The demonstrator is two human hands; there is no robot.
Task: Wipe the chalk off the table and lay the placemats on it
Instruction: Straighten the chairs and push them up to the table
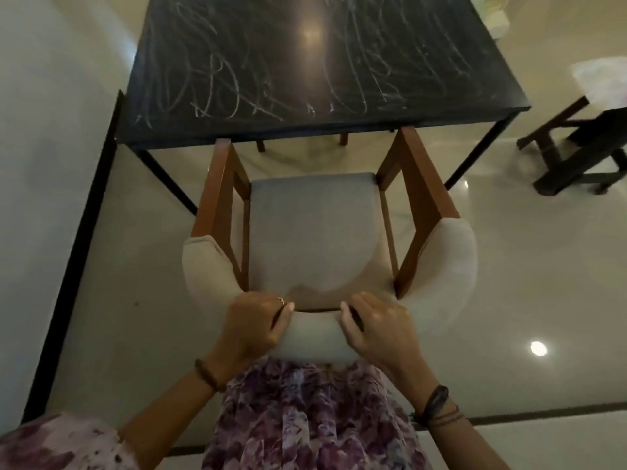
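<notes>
A dark rectangular table (315, 62) stands ahead, its top covered in white chalk scribbles. Right below me is an armchair (315, 232) with a grey seat, brown wooden arms and a curved padded back; the tips of its arms sit just under the table's near edge. My left hand (252, 325) and my right hand (376, 325) both grip the top of the padded back, fingers curled over it, a short gap between them. No placemat or cloth shows in this view.
A wall with a black skirting strip (74, 259) runs along the left. A dark low stool (583, 150) stands on the glossy floor at the right, with a pale sheet (600, 79) above it. A white object (497, 18) lies beyond the table's far right corner.
</notes>
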